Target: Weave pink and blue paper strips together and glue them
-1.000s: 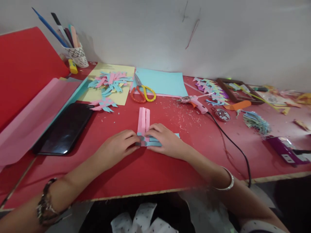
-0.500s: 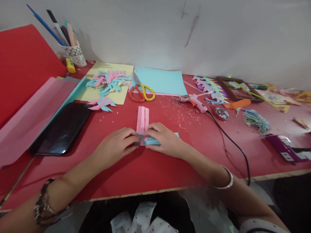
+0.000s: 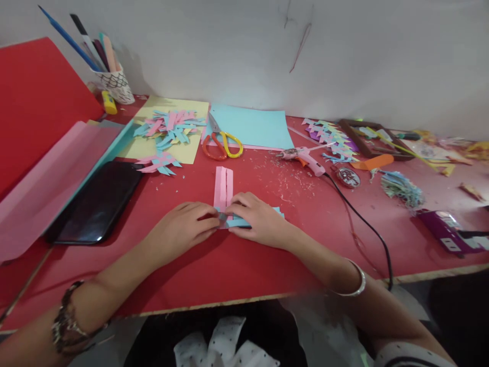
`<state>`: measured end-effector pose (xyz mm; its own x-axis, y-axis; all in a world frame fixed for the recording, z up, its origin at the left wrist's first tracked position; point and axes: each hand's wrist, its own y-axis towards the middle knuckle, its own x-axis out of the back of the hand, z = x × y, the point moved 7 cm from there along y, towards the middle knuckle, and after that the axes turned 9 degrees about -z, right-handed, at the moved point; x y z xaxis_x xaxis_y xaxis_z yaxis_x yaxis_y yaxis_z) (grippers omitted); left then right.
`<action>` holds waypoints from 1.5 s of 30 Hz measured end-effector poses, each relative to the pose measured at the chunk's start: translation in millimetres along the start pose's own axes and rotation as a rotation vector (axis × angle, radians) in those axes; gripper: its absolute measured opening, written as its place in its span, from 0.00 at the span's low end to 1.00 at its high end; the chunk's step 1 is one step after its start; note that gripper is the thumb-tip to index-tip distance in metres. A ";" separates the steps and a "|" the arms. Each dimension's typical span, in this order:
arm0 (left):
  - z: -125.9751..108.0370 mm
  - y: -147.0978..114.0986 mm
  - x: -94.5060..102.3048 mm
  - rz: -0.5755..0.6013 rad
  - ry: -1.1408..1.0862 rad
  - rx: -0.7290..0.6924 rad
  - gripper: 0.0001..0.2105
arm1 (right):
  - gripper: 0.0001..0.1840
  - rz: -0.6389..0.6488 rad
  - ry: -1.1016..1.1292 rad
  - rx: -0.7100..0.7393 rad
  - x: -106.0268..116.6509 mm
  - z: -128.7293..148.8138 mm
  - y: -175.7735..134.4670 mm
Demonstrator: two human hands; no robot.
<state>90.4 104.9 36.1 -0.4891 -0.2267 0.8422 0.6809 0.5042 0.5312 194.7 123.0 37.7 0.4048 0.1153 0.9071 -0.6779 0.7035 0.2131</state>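
Two pink paper strips (image 3: 223,186) lie side by side on the red table, pointing away from me. Blue paper strips (image 3: 239,223) cross them at the near end. My left hand (image 3: 190,224) is closed, its fingertips gripping the crossing from the left. From the right, my right hand (image 3: 261,219) presses on the blue strips, with its fingers curled round them and part of the strips hidden beneath. Blue ends stick out past its knuckles. How the strips interlace under the fingertips is hidden.
Scissors (image 3: 222,145) lie beyond the strips, near a blue sheet (image 3: 252,127) and a pile of woven paper pieces (image 3: 170,127). A pink glue gun (image 3: 305,157) with a black cord rests to the right. A black phone (image 3: 97,204) lies left, beside folded pink paper (image 3: 57,188).
My left fingertips have shifted slightly at the crossing of the strips. My right hand has stayed almost in place, and the whole view has moved a little.
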 end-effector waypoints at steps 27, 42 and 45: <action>11.4 0.1 -6.2 0.088 -0.208 0.225 0.11 | 0.14 -0.045 -0.065 -0.096 -6.0 3.3 4.1; 16.4 -3.3 -8.4 0.082 -0.219 0.239 0.09 | 0.06 -0.060 0.075 -0.110 -7.9 1.7 4.0; 16.4 -3.4 -8.8 0.094 -0.207 0.238 0.10 | 0.06 -0.059 0.092 -0.127 -9.2 0.2 3.8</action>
<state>83.5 118.8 25.5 -0.5472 -0.0082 0.8370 0.5938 0.7009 0.3951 188.2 124.4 30.2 0.5004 0.1309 0.8559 -0.5709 0.7931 0.2124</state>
